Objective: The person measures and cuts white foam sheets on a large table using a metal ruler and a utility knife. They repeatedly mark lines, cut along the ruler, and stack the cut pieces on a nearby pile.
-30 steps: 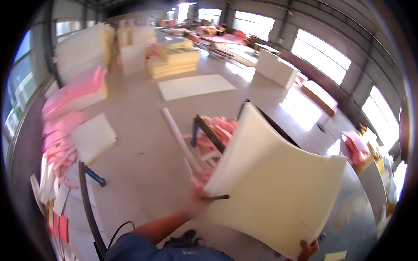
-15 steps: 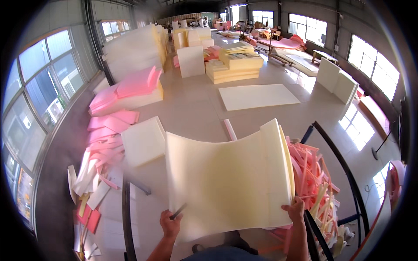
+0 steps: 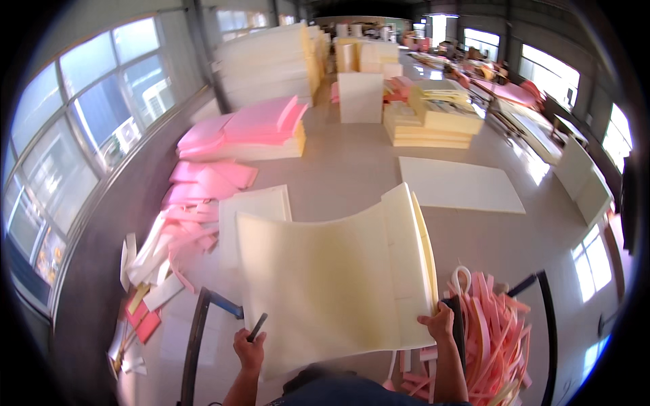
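A stack of cream foam sheets spans the space before me, its middle sagging and its far right corner raised. My left hand is closed at the near left edge, with a short dark stick poking up from the fingers over the foam. Its exact kind is too small to tell. At the right edge my right hand grips the sheets, thumb on top and fingers out of sight beneath. More layers show along the right side.
Dark metal frames stand left and right of me. Pink foam strips heap up at right; pink and white offcuts line the left wall. A white board lies on the floor ahead, with foam stacks beyond.
My view has swung left, so the room shifts rightward in it. The foam sheets stay between my hands and now cover part of the white sheet at left.
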Available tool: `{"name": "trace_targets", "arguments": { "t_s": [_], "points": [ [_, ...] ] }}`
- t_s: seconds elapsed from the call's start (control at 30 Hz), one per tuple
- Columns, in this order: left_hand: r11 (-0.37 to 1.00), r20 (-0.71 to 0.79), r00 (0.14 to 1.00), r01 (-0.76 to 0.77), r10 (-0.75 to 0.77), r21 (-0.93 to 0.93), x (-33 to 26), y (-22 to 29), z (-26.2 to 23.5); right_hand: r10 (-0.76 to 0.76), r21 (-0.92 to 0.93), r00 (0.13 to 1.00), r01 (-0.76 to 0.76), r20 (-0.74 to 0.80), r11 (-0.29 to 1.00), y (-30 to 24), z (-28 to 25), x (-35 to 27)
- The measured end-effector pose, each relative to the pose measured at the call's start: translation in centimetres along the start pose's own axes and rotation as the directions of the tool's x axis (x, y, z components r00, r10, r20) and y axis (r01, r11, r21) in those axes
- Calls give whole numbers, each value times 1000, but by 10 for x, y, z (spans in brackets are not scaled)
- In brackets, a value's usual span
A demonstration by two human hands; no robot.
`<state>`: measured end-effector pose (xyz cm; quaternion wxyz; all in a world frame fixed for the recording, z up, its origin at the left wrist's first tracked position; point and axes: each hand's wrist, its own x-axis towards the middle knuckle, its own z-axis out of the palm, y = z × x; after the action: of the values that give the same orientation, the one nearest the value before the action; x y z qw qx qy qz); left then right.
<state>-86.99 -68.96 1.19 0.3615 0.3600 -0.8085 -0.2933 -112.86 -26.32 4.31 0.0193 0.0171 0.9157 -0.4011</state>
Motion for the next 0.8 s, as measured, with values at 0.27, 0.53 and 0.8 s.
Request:
{"name": "trace_targets", "arguments": {
  "t_s": [0.27,0.53,0.8],
  "points": [
    [985,-48,998,41,-33,168,151,-27,179,-137,-274,990,141,34,951,-108,80,214],
    [998,189,980,-65,61,10,337,71,344,6,2,1000,-6,-18,1000,-126,97,399],
    [969,245,946,-234,210,73,515,128,542,62,-129,993,-75,-99,989,-152,148,644]
  ]
}}
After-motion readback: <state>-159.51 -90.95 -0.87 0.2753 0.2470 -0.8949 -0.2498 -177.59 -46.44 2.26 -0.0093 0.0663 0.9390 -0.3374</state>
